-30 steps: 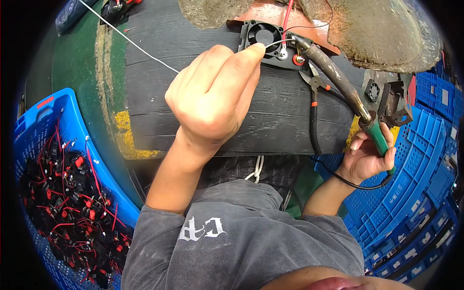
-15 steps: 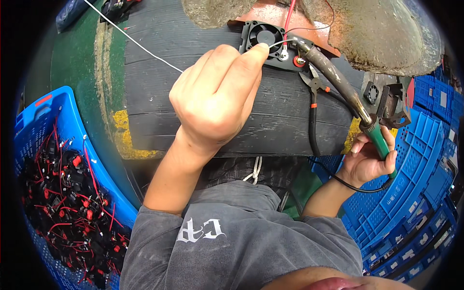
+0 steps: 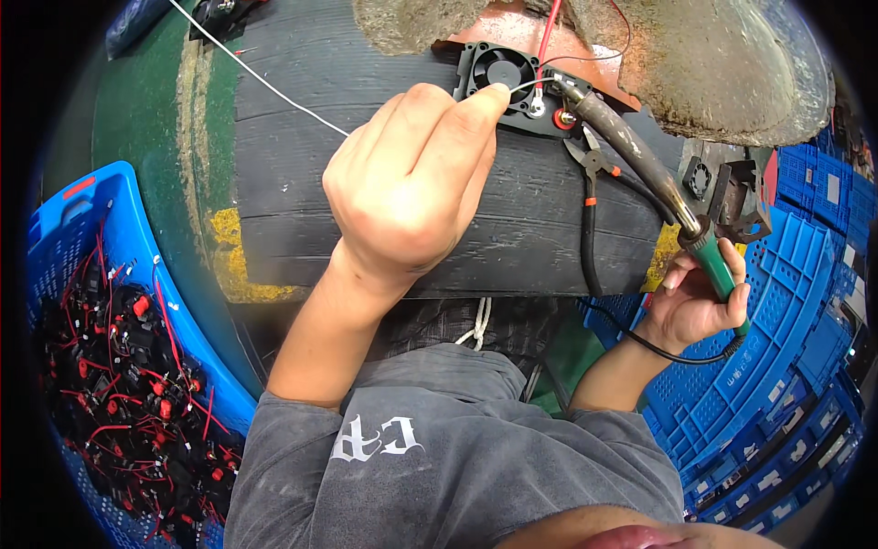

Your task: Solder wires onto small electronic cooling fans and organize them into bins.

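Observation:
My left hand point(image 3: 412, 183) is closed, thumb and forefinger pinching a thin silvery solder wire point(image 3: 274, 86) that trails off to the upper left. The wire's short end reaches the tip of a soldering iron point(image 3: 631, 137), whose green handle my right hand point(image 3: 690, 309) grips. Both meet over a black plastic housing with a small cooling fan point(image 3: 501, 71). On it are a metal ring terminal point(image 3: 537, 108) with a red wire point(image 3: 550, 32) and a red-collared post point(image 3: 564, 119). My left fingers partly hide the housing's near edge.
Black-and-orange cutting pliers point(image 3: 591, 174) lie just below the housing. Large crusted lumps point(image 3: 732, 73) overhang the bench's far side. Another small fan point(image 3: 698, 178) and black bracket point(image 3: 739, 197) sit right. A blue bin point(image 3: 123, 197) of wired parts stands left; blue crates point(image 3: 722, 366) are stacked right.
Almost nothing differs. The view has shifted slightly; both hands, the solder wire and the iron keep their places at the housing.

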Motion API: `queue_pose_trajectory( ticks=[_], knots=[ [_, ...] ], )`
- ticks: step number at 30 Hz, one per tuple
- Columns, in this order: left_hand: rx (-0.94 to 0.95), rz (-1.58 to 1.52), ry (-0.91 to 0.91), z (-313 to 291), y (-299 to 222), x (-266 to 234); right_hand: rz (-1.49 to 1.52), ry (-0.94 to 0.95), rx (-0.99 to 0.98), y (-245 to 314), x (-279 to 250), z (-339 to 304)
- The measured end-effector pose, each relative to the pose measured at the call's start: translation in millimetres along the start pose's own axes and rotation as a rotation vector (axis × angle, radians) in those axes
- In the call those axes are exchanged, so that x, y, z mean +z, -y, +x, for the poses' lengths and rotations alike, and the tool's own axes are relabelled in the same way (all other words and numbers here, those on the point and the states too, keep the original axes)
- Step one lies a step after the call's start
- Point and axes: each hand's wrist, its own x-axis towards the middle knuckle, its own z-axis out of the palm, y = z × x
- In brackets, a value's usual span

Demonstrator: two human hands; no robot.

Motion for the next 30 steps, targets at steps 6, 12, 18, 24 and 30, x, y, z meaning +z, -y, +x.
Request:
queue_pose_trajectory(
  ticks=[6, 12, 18, 24, 30],
  knots=[
    [0.014, 0.000, -0.007, -1, 0, 2, 0.001, -0.015, 0.005, -2, 0, 1],
    [0.019, -0.004, -0.004, -1, 0, 3, 0.008, -0.014, 0.001, -3, 0, 2],
    [0.016, 0.007, 0.004, -3, 0, 4, -0.031, -0.139, 0.019, -3, 10, 3],
    [0.029, 0.025, 0.005, -4, 2, 5, 0.015, -0.025, -0.004, -3, 3, 3],
    [0.007, 0.037, 0.029, -2, -4, 3, -0.002, 0.003, -0.023, 0, 5, 2]
  ],
)
